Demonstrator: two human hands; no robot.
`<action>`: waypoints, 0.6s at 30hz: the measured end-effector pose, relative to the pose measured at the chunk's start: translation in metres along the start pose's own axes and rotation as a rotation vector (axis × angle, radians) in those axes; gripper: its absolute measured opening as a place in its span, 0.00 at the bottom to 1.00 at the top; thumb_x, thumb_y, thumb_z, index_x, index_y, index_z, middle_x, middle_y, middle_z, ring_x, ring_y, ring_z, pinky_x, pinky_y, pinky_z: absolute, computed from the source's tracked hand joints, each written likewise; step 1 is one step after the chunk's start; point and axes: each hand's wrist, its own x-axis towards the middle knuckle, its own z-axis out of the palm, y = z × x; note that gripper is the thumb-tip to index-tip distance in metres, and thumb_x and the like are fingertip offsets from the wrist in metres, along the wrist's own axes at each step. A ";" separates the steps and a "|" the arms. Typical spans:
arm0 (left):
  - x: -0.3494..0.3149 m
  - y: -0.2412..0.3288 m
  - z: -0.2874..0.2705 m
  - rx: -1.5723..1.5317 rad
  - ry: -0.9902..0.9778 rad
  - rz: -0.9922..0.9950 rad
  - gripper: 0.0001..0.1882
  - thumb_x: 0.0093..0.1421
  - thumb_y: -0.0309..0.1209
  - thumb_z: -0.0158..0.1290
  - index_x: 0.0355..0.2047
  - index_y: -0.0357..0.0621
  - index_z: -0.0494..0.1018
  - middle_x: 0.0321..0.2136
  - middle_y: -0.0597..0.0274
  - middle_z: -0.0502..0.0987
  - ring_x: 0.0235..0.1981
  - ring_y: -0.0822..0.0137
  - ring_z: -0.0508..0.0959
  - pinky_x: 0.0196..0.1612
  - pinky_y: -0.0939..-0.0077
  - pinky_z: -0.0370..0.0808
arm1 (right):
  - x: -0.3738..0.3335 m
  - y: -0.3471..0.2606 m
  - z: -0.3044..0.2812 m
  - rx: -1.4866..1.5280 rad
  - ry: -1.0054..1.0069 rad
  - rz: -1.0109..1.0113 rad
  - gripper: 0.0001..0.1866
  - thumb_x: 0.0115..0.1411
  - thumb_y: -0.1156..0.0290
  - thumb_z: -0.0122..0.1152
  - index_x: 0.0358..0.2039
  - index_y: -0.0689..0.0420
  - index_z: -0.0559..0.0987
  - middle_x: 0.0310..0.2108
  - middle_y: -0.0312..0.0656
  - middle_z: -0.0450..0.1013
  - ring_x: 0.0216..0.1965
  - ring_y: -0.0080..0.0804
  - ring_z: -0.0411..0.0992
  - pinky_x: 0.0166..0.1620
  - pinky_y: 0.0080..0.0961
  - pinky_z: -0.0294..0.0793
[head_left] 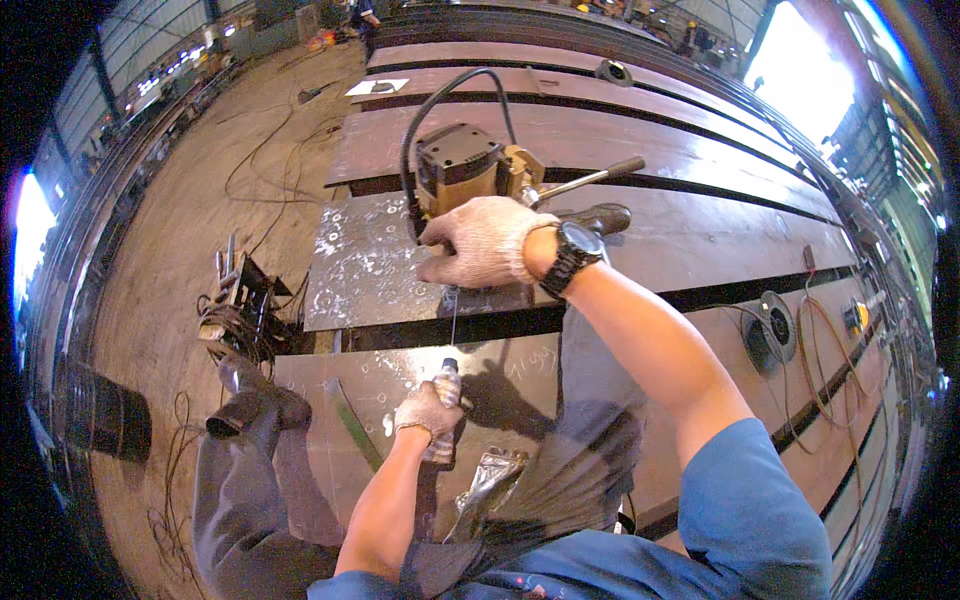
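Note:
My left hand [424, 410], in a pale knit glove, is closed round a small bottle [448, 378] with a dark cap. A thin pale streak, liquid or a spout, runs from the cap toward the drill's foot. My right hand [480, 240], gloved, with a black watch [577, 258] on the wrist, is in front of a portable drill press [458, 165], hiding its lower part. Thumb and forefinger are apart, with nothing visible between them; the other fingers are partly hidden. The drill stands on a steel plate [350, 262] marked with chalk rings.
Long steel plates [740, 210] lie in rows with dark gaps between them. A lever handle [592, 180] juts right from the drill. A coil [768, 332] and hoses [828, 375] lie at right. On the floor at left are a cable-wrapped metal stand [240, 300] and a dark drum [108, 412].

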 end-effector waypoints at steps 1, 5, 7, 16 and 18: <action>-0.005 0.011 -0.007 -0.002 -0.058 0.007 0.48 0.52 0.58 0.62 0.63 0.34 0.69 0.53 0.35 0.81 0.54 0.41 0.83 0.59 0.53 0.78 | -0.004 0.006 0.002 0.002 -0.035 0.023 0.35 0.61 0.40 0.61 0.58 0.56 0.83 0.48 0.55 0.83 0.52 0.55 0.81 0.58 0.43 0.78; 0.005 0.002 -0.003 0.039 0.017 0.034 0.49 0.51 0.63 0.64 0.62 0.34 0.72 0.54 0.33 0.81 0.55 0.41 0.83 0.60 0.53 0.78 | -0.007 0.006 -0.009 -0.034 -0.080 0.022 0.31 0.58 0.43 0.60 0.51 0.55 0.86 0.45 0.58 0.82 0.49 0.57 0.81 0.55 0.49 0.80; 0.011 0.017 -0.039 -0.059 0.076 0.060 0.46 0.53 0.66 0.62 0.56 0.35 0.77 0.51 0.33 0.82 0.54 0.38 0.83 0.58 0.51 0.79 | -0.008 0.012 -0.003 -0.078 -0.124 0.085 0.28 0.58 0.45 0.60 0.41 0.57 0.88 0.40 0.57 0.84 0.44 0.56 0.83 0.48 0.50 0.82; -0.050 0.200 -0.290 -0.707 0.718 0.902 0.19 0.75 0.38 0.53 0.52 0.33 0.78 0.44 0.56 0.83 0.43 0.64 0.79 0.50 0.66 0.75 | 0.008 0.030 0.031 -0.117 -0.043 -0.007 0.22 0.55 0.49 0.64 0.34 0.55 0.90 0.37 0.52 0.85 0.42 0.51 0.84 0.46 0.46 0.83; -0.054 0.238 -0.311 -0.443 0.667 0.992 0.19 0.72 0.40 0.55 0.50 0.34 0.79 0.43 0.49 0.84 0.43 0.58 0.83 0.50 0.63 0.77 | 0.000 0.009 0.025 -0.176 0.036 0.029 0.22 0.54 0.49 0.65 0.34 0.54 0.91 0.37 0.51 0.85 0.41 0.51 0.84 0.46 0.46 0.83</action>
